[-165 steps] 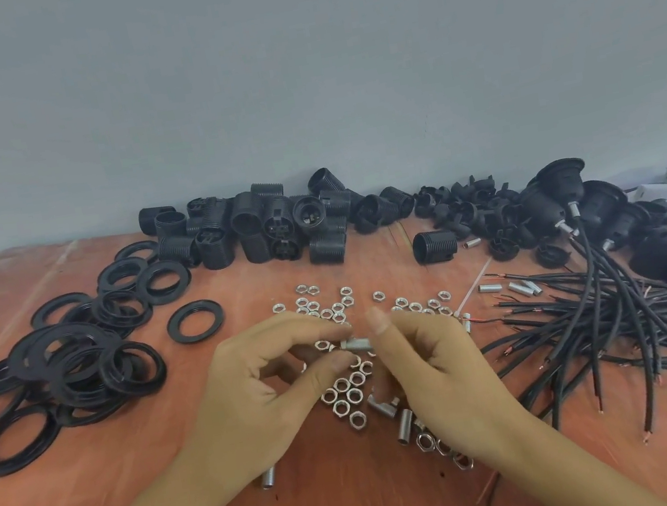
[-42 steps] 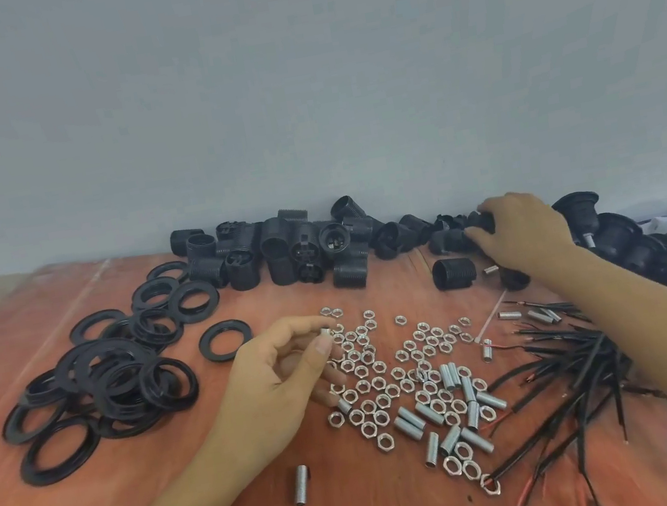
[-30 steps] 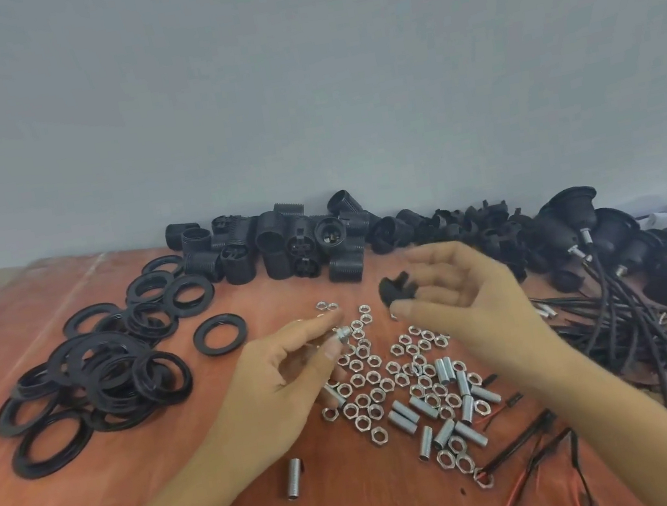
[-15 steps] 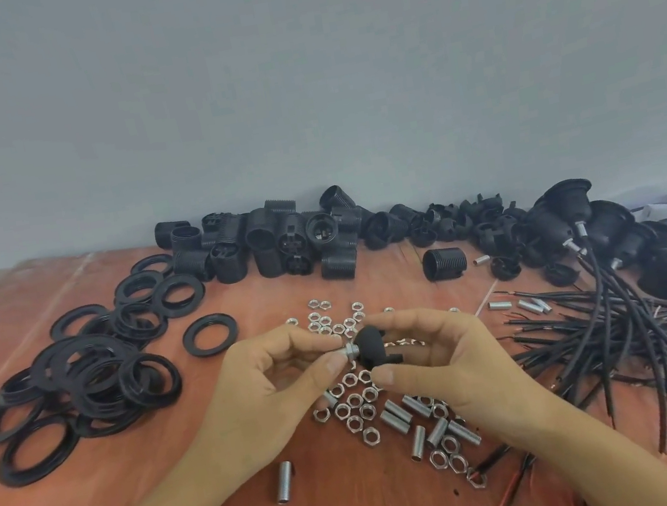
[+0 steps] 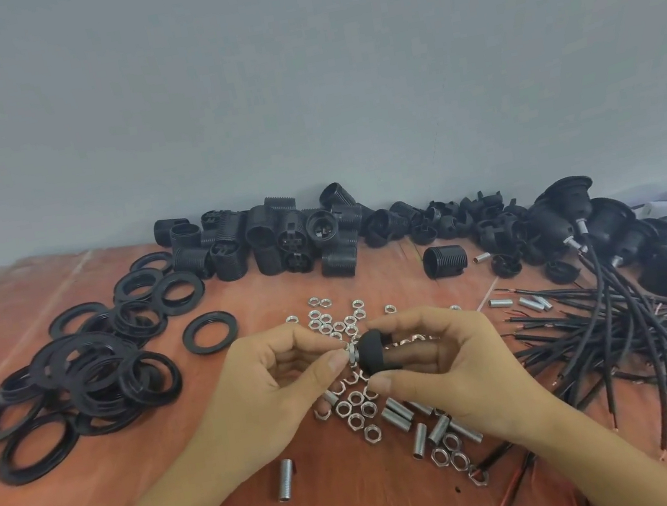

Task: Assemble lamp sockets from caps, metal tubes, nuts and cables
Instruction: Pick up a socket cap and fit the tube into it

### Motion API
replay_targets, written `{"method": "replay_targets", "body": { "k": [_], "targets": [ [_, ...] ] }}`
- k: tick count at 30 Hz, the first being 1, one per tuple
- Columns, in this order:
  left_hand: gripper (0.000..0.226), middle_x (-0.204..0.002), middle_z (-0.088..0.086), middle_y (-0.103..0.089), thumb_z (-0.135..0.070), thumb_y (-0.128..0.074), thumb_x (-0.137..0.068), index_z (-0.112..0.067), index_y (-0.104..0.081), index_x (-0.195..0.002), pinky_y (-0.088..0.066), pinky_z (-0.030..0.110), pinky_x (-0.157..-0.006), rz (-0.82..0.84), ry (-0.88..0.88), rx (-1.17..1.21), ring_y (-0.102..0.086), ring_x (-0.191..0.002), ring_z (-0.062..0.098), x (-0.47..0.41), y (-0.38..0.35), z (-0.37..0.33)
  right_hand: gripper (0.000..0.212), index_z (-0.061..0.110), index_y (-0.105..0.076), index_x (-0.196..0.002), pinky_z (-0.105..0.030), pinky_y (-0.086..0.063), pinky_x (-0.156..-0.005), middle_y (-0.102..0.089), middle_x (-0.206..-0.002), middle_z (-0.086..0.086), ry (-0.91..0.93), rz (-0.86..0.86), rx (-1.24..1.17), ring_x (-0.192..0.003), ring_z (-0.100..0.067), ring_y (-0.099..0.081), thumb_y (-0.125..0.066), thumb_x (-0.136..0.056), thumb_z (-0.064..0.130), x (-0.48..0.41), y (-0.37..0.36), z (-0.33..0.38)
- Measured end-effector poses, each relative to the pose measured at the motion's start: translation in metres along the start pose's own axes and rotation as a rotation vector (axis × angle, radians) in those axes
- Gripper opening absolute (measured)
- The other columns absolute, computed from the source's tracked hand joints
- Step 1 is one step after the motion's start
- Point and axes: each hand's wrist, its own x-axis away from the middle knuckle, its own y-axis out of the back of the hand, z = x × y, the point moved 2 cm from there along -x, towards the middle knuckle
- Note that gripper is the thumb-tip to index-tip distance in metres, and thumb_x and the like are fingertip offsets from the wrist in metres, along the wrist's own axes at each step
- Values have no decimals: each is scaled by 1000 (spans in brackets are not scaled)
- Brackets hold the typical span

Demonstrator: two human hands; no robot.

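Cap [image 5: 374,353] pinched by right hand [image 5: 453,369], nut [image 5: 352,355] pinched against it by left hand [image 5: 275,390].

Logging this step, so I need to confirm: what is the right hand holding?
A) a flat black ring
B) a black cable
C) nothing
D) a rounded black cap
D: the right hand has its thumb and fingers curled round a rounded black cap, and the left hand pinches a metal nut right at the cap's end.
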Motion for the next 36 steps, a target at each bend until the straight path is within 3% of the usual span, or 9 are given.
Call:
{"method": "replay_targets", "body": {
  "k": [5, 7, 11, 14, 18, 21, 29, 33, 36],
  "targets": [
    [9, -80, -4, -73, -28, -71, -78, -27, -75, -86, -56, 25, -58, 5, -117, -164, -68, -60, 14, 5, 1, -2, 38, 17, -74, -102, -29, -59, -66, -76, -92, -13, -22, -26, -18, -78, -26, -75, -81, -67, 30, -1, -1, 3],
    [7, -83, -2, -73, -24, -72, -82, -25, -76, -88, -57, 30, -59, 20, -161, -189, -69, -66, 17, 6, 1, -2, 28, 17, -74, -79, -25, -55, -53, -73, -72, -12, -38, -39, 1, -63, -23, -73, -73, -73, 44, 0, -6, 5],
    [10, -86, -5, -73, -26, -74, -81, -24, -76, -90, -57, 30, -58, 32, -230, -159, -68, -68, 13, 8, -5, -4, 71, 8, -53, -41, -18, -41, -39, -57, -39, -7, -97, -93, 168, -31, -14, -52, -44, -85, 62, 1, -14, 4],
    [14, -86, -3, -73, -30, -70, -79, -25, -75, -91, -57, 27, -59, 12, -233, -65, -68, -65, 16, 9, -5, -5, 76, -4, -54, -50, -18, -37, -39, -50, -35, -9, -83, -134, 217, -30, -11, -43, -39, -88, 60, 1, -17, 3],
    [8, -86, 2, -73, -26, -77, -80, -26, -75, -88, -56, 26, -57, -69, -216, -48, -67, -59, 17, 5, 0, -5, 19, 33, -67, -88, -19, -44, -47, -67, -59, -6, 64, -181, 128, -47, -9, -57, -58, -97, 19, 2, -16, 5],
    [11, -82, -3, -73, -20, -73, -80, -27, -75, -87, -56, 26, -59, -124, -182, -108, -68, -62, 12, 1, 4, -2, 36, 34, -56, -118, -41, -51, -55, -72, -78, -4, 201, -156, 65, -60, -23, -64, -67, -89, 16, 6, -17, 8],
    [10, -82, -2, -74, -28, -78, -79, -28, -76, -89, -56, 20, -67, 44, -167, -65, -71, -73, 14, 4, -1, -2, 13, 33, -66, -100, -57, -55, -64, -77, -89, 1, 220, -207, 66, -73, -41, -68, -68, -89, 39, 4, -12, 11],
    [14, -80, 9, -74, -13, -72, -77, -17, -76, -89, -56, 21, -61, -12, -163, 7, -69, -63, 16, 2, 0, -1, 20, 31, -70, -100, -20, -47, -45, -73, -78, -6, 176, -180, 135, -49, -9, -58, -54, -96, 43, 3, -10, 8],
    [13, -80, 11, -74, -9, -69, -74, -12, -77, -83, -55, 20, -61, -63, -163, 82, -69, -65, 14, -1, 2, -3, 28, 32, -65, -118, -22, -47, -48, -72, -86, -2, 166, -9, 43, -55, -10, -59, -63, -90, 36, 5, -13, 5]
  ]
}}
